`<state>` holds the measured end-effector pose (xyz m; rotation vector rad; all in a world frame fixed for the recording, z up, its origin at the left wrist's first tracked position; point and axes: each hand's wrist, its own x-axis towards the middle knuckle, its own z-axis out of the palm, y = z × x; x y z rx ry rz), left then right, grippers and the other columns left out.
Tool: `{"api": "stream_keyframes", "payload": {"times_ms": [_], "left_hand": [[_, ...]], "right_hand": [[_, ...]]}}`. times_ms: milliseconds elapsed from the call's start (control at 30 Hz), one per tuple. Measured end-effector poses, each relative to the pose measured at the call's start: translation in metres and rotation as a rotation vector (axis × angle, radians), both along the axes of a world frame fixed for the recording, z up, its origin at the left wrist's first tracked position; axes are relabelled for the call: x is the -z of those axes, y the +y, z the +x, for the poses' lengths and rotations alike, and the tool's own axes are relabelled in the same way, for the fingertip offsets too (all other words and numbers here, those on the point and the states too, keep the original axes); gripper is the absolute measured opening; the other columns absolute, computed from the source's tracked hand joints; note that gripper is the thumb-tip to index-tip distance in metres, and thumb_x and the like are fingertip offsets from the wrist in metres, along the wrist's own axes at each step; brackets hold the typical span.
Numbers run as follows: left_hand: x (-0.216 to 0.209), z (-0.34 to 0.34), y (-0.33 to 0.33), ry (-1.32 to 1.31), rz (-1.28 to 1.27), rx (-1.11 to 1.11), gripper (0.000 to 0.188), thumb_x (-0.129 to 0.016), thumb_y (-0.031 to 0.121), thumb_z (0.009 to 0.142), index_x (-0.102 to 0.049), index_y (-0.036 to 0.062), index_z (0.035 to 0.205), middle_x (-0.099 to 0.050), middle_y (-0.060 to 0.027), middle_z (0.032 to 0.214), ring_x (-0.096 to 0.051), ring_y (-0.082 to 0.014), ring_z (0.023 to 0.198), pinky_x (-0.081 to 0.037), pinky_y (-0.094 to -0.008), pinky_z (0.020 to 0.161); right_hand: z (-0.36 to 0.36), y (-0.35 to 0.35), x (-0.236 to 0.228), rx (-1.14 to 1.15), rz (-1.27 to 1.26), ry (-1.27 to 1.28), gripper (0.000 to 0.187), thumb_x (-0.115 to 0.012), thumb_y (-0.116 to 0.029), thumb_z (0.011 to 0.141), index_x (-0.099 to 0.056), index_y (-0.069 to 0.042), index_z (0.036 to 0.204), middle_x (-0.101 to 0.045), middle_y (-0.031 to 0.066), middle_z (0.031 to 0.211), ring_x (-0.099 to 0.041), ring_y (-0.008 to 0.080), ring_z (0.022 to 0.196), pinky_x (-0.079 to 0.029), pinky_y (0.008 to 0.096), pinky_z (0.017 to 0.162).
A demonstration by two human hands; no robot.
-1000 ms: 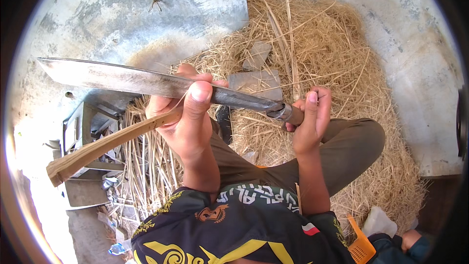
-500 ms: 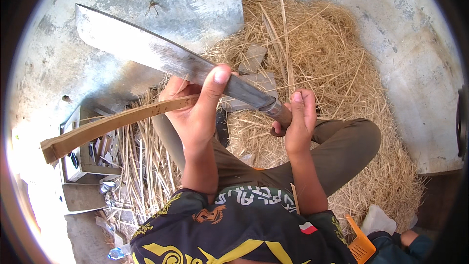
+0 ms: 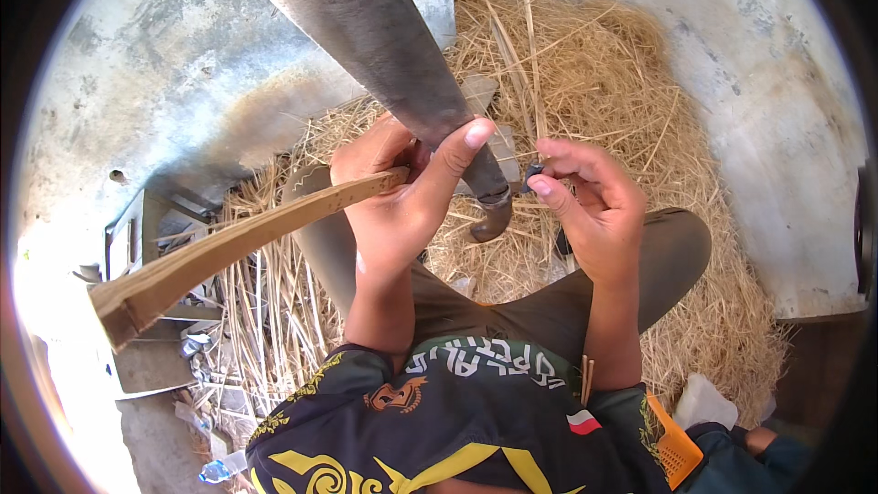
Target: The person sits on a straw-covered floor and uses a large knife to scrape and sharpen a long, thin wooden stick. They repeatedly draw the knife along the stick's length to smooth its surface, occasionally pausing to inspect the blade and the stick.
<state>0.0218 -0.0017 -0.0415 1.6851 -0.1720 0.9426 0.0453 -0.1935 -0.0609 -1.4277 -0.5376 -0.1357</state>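
Note:
My left hand (image 3: pixel 402 183) grips a machete (image 3: pixel 380 37) by the lower part of its broad grey blade, the thumb lying across the metal. The blade slants up and left, past the top edge of the view; its curved brown handle (image 3: pixel 494 220) hangs free below. In the same hand is a curved strip of bamboo (image 3: pixel 247 233), its thick end jutting out to the lower left. To the right of the handle, my right hand (image 3: pixel 590 197) pinches a small dark piece (image 3: pixel 532 176) between thumb and fingers; its kind is too small to tell.
A heap of dry straw-like shavings (image 3: pixel 613 110) covers the ground ahead and to the right. Long thin strips (image 3: pixel 265 311) lie left of my crossed legs, beside a wooden box (image 3: pixel 137 238). A plastic bottle (image 3: pixel 222 467) lies lower left. Another person's sleeve (image 3: pixel 732 462) shows at lower right.
The machete has swung from pointing left to pointing up, nearer the view. My right hand has let go of its handle and moved right, now pinching a small dark piece.

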Motion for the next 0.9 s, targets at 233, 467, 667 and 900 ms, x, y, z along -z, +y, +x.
{"api": "stream_keyframes", "payload": {"times_ms": [233, 467, 667, 900], "left_hand": [[0.001, -0.002, -0.004, -0.008, -0.121, 0.065, 0.017, -0.083, 0.014, 0.086, -0.073, 0.0012, 0.082, -0.055, 0.0071, 0.059, -0.037, 0.0013, 0.054, -0.024, -0.0204, 0.047], [-0.005, -0.010, -0.003, 0.039, -0.145, -0.003, 0.016, -0.081, 0.014, 0.089, -0.073, 0.0009, 0.083, -0.057, 0.0066, 0.061, -0.038, 0.0018, 0.054, -0.025, -0.0198, 0.047], [-0.008, -0.013, -0.001, 0.058, -0.277, 0.025, 0.014, -0.078, 0.011, 0.091, -0.072, -0.0006, 0.088, -0.062, 0.0048, 0.067, -0.045, 0.0018, 0.059, -0.031, -0.0176, 0.051], [-0.011, -0.015, 0.007, 0.050, -0.331, -0.029, 0.014, -0.078, 0.010, 0.092, -0.072, -0.0029, 0.091, -0.065, 0.0025, 0.072, -0.050, 0.0001, 0.063, -0.037, -0.0173, 0.054]], "right_hand": [[-0.002, -0.005, 0.009, -0.098, 0.035, 0.102, 0.018, -0.071, 0.006, 0.090, -0.070, 0.004, 0.107, -0.072, 0.0099, 0.106, -0.067, 0.0128, 0.094, -0.053, 0.0281, 0.088], [0.000, -0.002, 0.001, -0.085, -0.154, -0.081, 0.014, -0.071, 0.003, 0.092, -0.071, 0.004, 0.106, -0.072, 0.0095, 0.102, -0.066, 0.0131, 0.094, -0.052, 0.0270, 0.085], [-0.005, 0.005, -0.004, -0.127, -0.091, 0.084, 0.014, -0.068, 0.001, 0.095, -0.067, 0.005, 0.108, -0.069, 0.0118, 0.101, -0.066, 0.0153, 0.092, -0.054, 0.0287, 0.084], [-0.003, 0.011, 0.003, -0.381, 0.243, -0.099, 0.010, -0.057, -0.006, 0.103, -0.054, -0.004, 0.112, -0.060, 0.0123, 0.106, -0.058, 0.0128, 0.074, -0.055, 0.0330, 0.076]]}}
